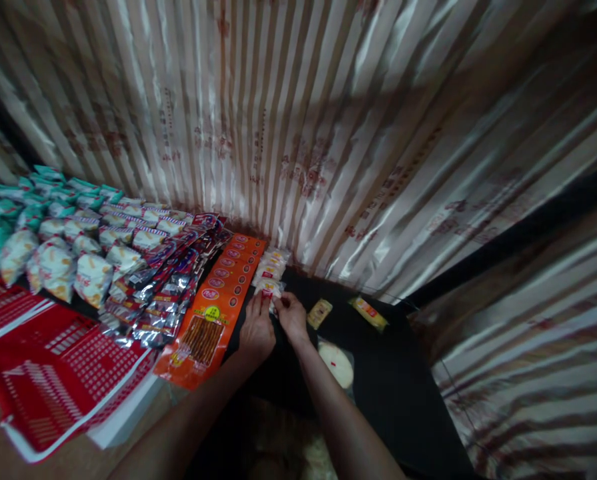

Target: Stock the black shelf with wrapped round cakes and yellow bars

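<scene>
The fingers of the left hand [258,328] lie close together, pointing away from the body, their tips on the nearest white packet [267,287]. The fingers of the right hand [293,319] are bent and narrow, tips drawn together at that packet's right side; whether either hand grips it or only presses on it cannot be told. This packet is at the front end of a row of small white packets [271,272], which runs to the back edge of the black worktop [383,393].

Directly left of the row, a long orange packet [228,283] extends from near the back edge to the front edge. Beyond it, toward the left end, are overlapping silver-and-dark packets [165,300], then white bags [95,277], then green bags [1,233].

Right of the hands, a small beige packet [319,313] lies near the right fingers. A yellow packet [369,315] lies near the back right corner. A round white item in clear wrap [337,363] lies beside the right forearm. Red baskets [53,380] stand before the front edge, at left. A striped curtain [278,120] hangs behind the back edge.
</scene>
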A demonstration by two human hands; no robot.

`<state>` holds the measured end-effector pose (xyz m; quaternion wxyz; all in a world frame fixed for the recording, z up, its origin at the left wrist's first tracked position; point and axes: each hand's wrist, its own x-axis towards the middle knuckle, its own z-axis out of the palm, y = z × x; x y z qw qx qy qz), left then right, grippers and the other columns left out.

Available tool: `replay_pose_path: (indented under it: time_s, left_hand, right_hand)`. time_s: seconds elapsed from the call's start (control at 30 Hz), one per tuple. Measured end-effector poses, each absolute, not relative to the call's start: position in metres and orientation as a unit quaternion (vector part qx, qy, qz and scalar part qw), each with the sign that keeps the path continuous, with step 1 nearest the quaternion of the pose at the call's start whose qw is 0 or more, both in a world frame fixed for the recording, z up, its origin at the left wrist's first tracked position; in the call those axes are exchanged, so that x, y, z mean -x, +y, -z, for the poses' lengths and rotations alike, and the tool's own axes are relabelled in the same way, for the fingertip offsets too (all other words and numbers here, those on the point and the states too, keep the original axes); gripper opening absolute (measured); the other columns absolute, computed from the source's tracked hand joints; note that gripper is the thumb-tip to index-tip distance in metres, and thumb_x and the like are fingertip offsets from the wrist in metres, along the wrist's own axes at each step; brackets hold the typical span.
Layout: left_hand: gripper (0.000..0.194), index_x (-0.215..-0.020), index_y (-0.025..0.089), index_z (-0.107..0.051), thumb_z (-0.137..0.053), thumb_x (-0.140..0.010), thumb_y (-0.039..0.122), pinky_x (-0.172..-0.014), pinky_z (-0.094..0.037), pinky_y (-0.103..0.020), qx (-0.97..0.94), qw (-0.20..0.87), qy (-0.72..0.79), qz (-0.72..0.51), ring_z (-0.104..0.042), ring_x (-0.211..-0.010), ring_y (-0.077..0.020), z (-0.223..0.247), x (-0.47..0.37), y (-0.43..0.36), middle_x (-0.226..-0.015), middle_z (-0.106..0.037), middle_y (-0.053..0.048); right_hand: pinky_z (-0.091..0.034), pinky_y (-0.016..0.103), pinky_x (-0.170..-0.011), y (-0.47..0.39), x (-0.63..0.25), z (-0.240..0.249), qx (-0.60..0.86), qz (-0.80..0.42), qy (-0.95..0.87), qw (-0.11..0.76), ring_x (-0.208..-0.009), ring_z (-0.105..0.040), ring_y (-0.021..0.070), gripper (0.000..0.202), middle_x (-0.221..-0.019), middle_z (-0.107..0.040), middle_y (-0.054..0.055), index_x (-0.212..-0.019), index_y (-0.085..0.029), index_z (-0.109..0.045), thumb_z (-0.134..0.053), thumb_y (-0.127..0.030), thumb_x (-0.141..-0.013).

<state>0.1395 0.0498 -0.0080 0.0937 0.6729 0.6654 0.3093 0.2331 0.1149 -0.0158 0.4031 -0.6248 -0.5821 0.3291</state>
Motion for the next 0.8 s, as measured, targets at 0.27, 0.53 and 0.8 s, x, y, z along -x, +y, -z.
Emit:
replay_pose_path:
  time_s: [0.27, 0.53, 0.8]
  left_hand:
    - [0.058, -0.131, 0.004, -0.042, -0.041, -0.073, 0.006, -0.109, -0.032, -0.042, -0.663, 0.075, 0.683, -0.298, -0.032, -0.133, -0.0278, 0.020, -0.138, 0.075, -0.141, -0.039, -0.017]
    - [0.052, -0.129, 0.003, -0.044, -0.038, -0.078, 0.009, -0.109, -0.032, -0.043, -0.659, 0.051, 0.686, -0.304, -0.033, -0.132, -0.0277, 0.031, -0.141, 0.082, -0.139, -0.042, -0.018]
    - [0.048, -0.131, 0.007, -0.040, -0.034, -0.083, 0.011, -0.110, -0.029, -0.045, -0.664, 0.096, 0.668, -0.322, -0.020, -0.138, -0.0259, 0.017, -0.138, 0.071, -0.144, -0.034, -0.015]
  right_hand:
    - [-0.047, 0.026, -0.063, 0.129, -0.215, 0.010, 0.647, -0.280, -0.582, 0.405, -0.066, -0.063, 0.0171, 0.016, -0.072, -0.066, 0.003, -0.085, -0.020, -0.054, -0.056, -0.032, -0.075]
    - [-0.047, 0.030, -0.072, 0.132, -0.213, 0.020, 0.647, -0.238, -0.603, 0.402, -0.076, -0.062, 0.0188, 0.018, -0.082, -0.065, 0.006, -0.089, -0.017, -0.056, -0.054, -0.029, -0.075]
    - [-0.048, 0.031, -0.076, 0.102, -0.219, 0.008, 0.644, -0.248, -0.589, 0.421, -0.076, -0.060, 0.0170, 0.038, -0.096, -0.061, 0.011, -0.108, -0.012, -0.055, -0.054, -0.032, -0.076]
